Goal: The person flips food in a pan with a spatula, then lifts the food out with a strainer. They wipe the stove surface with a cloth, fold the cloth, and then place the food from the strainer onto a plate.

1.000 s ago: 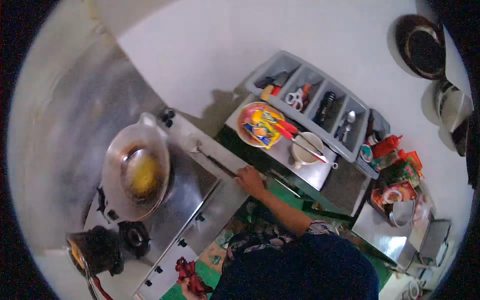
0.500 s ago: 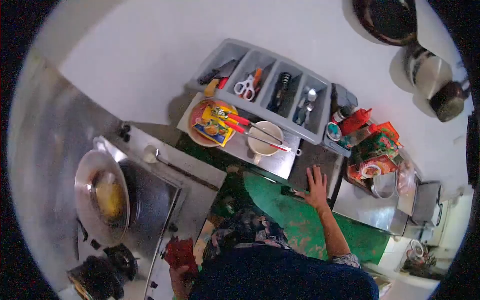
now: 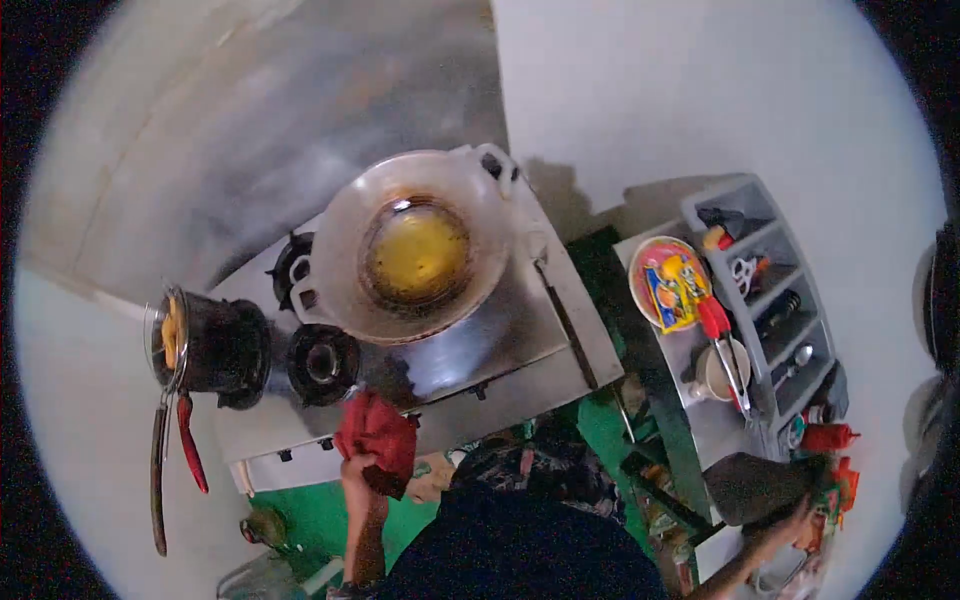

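My left hand (image 3: 362,482) grips a folded red cloth (image 3: 378,438), held up at the stove's front edge. Close behind the cloth is a bare burner (image 3: 323,363). A wide wok (image 3: 345,225) with two loop handles stands on the stove, with yellow oil (image 3: 420,252) in its bottom. Far to the right, my right hand (image 3: 800,522) is at the edge of a dark flat slab (image 3: 755,487), close to the condiments. Its fingers are blurred and partly hidden, and I cannot tell whether they hold the slab.
A ladle (image 3: 565,325) lies on the stove's right side. Red-handled tongs (image 3: 715,320) rest across a cup (image 3: 712,372) beside a bowl with yellow packets (image 3: 672,290). Behind them stands a grey utensil tray (image 3: 815,290). Strainers hang at a dark pot (image 3: 230,350) on the left.
The view has swung left, bringing the stove and wok to the middle. The red cloth is now raised at the stove front. My right hand, earlier spread on the dark surface, is now at its edge.
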Demonstrator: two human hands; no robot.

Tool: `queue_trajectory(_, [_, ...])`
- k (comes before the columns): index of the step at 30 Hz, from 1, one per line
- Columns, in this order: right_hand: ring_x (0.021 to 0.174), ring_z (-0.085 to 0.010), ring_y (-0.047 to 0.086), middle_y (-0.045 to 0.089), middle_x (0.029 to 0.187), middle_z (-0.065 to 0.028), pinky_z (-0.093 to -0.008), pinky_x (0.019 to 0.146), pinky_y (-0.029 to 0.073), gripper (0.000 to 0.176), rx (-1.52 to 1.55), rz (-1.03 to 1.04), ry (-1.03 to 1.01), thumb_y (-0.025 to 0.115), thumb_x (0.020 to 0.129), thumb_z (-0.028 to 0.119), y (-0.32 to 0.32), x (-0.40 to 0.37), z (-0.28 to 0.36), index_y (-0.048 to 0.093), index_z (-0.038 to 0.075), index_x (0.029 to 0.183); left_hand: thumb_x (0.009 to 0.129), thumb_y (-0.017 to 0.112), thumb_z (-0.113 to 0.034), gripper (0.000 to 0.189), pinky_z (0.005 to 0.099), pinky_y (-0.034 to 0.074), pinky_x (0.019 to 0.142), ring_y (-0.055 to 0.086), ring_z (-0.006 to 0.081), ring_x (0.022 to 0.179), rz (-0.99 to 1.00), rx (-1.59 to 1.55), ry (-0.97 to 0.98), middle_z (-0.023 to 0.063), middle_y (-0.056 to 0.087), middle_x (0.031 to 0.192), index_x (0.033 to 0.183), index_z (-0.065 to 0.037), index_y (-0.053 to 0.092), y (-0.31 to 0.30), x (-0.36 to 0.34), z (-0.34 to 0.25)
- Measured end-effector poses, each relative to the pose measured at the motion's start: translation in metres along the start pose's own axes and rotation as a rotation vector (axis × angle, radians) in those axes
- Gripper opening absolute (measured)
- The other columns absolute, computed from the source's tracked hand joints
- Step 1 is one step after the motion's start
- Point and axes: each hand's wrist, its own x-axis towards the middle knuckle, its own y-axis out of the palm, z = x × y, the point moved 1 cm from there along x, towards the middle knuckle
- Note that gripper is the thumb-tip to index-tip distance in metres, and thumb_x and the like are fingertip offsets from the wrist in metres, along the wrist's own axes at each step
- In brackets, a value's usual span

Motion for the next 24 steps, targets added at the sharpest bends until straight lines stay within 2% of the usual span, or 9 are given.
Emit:
queue_trajectory(2, [0.112, -0.0376, 0.048, 0.043, 0.130, -0.0228, -0.0435, 0.097, 0.037, 0.053, 0.096, 0.101, 0.273, 0.054, 0.086, 0.035, -0.016, 0.058, 0.021, 0.047, 0.000, 0.126, 0.070, 0.056, -0.012, 0.051, 0.0413, 0.046, 0.091, 0.057, 0.0265, 0.102, -0.005, -0.123, 0.089, 0.0099, 0.058, 0.110, 0.119, -0.002, 0.047, -0.009, 0.005, -0.012])
queue_trajectory(3, [0.112, -0.0376, 0.048, 0.043, 0.130, -0.0228, -0.0435, 0.097, 0.037, 0.053, 0.106, 0.090, 0.251, 0.054, 0.086, 0.035, -0.014, 0.088, 0.051, 0.047, 0.000, 0.126, 0.072, 0.055, -0.014, 0.050, 0.0407, 0.044, 0.093, 0.056, 0.0263, 0.104, 0.007, -0.189, 0.154, 0.0095, 0.057, 0.113, 0.120, -0.002, 0.047, -0.004, 0.004, -0.027])
queue_trajectory(5, [0.110, -0.0328, 0.049, 0.048, 0.126, -0.0187, -0.0421, 0.096, 0.038, 0.052, 1.334, -0.129, 1.188, 0.055, 0.088, 0.032, -0.005, 0.143, 0.118, 0.046, -0.002, 0.125, 0.074, 0.055, -0.016, 0.050, 0.0402, 0.042, 0.094, 0.055, 0.0261, 0.106, 0.002, -0.271, 0.228, 0.0090, 0.056, 0.115, 0.121, -0.003, 0.046, 0.000, 0.011, -0.048])
queue_trajectory(7, [0.108, -0.0284, 0.051, 0.051, 0.120, -0.0150, -0.0413, 0.094, 0.040, 0.049, 1.331, 0.030, 0.755, 0.053, 0.090, 0.033, 0.016, 0.175, 0.182, 0.047, -0.003, 0.122, 0.078, 0.054, -0.019, 0.049, 0.0388, 0.040, 0.096, 0.052, 0.0257, 0.110, 0.001, -0.293, 0.373, 0.0084, 0.054, 0.120, 0.124, -0.004, 0.045, -0.003, 0.022, -0.067])
queue_trajectory(8, [0.104, -0.0287, 0.052, 0.053, 0.118, -0.0162, -0.0438, 0.089, 0.044, 0.045, 1.115, 0.128, 0.341, 0.053, 0.088, 0.028, 0.019, 0.202, 0.223, 0.050, -0.002, 0.122, 0.078, 0.054, -0.019, 0.049, 0.0388, 0.040, 0.096, 0.052, 0.0257, 0.110, -0.017, -0.310, 0.382, 0.0084, 0.054, 0.120, 0.124, -0.004, 0.045, -0.008, 0.031, -0.075])
queue_trajectory(9, [0.104, -0.0257, 0.052, 0.053, 0.118, -0.0124, -0.0409, 0.092, 0.040, 0.048, 1.687, 0.197, 0.911, 0.054, 0.089, 0.036, 0.018, 0.225, 0.274, 0.049, -0.001, 0.120, 0.079, 0.054, -0.020, 0.049, 0.0390, 0.040, 0.096, 0.052, 0.0256, 0.110, -0.005, -0.315, 0.410, 0.0081, 0.053, 0.121, 0.124, -0.004, 0.044, -0.015, 0.043, -0.081])
queue_trajectory(14, [0.099, -0.0258, 0.055, 0.057, 0.113, -0.0140, -0.0357, 0.087, 0.043, 0.054, 1.855, 0.510, 0.504, 0.053, 0.088, 0.038, 0.077, 0.292, 0.426, 0.048, -0.002, 0.123, 0.080, 0.054, -0.020, 0.045, 0.0385, 0.040, 0.095, 0.053, 0.0255, 0.107, 0.032, -0.371, 0.383, 0.0079, 0.055, 0.118, 0.122, -0.005, 0.046, -0.011, 0.106, -0.119])
queue_trajectory(18, [0.097, -0.0217, 0.055, 0.058, 0.112, -0.0123, -0.0324, 0.087, 0.042, 0.050, 1.633, 0.602, 0.234, 0.052, 0.090, 0.036, 0.142, 0.324, 0.511, 0.048, -0.002, 0.123, 0.081, 0.054, -0.020, 0.041, 0.0382, 0.042, 0.093, 0.055, 0.0255, 0.103, 0.073, -0.347, 0.347, 0.0081, 0.058, 0.114, 0.119, -0.006, 0.049, 0.013, 0.147, -0.133])
queue_trajectory(24, [0.096, -0.0173, 0.055, 0.060, 0.106, -0.0095, -0.0315, 0.084, 0.043, 0.050, 1.779, 0.876, 0.044, 0.050, 0.091, 0.038, 0.120, 0.331, 0.556, 0.050, -0.003, 0.119, 0.089, 0.048, -0.031, 0.042, 0.0388, 0.041, 0.094, 0.054, 0.0249, 0.106, 0.172, -0.330, 0.275, 0.0088, 0.056, 0.118, 0.123, -0.006, 0.047, 0.055, 0.144, -0.140])
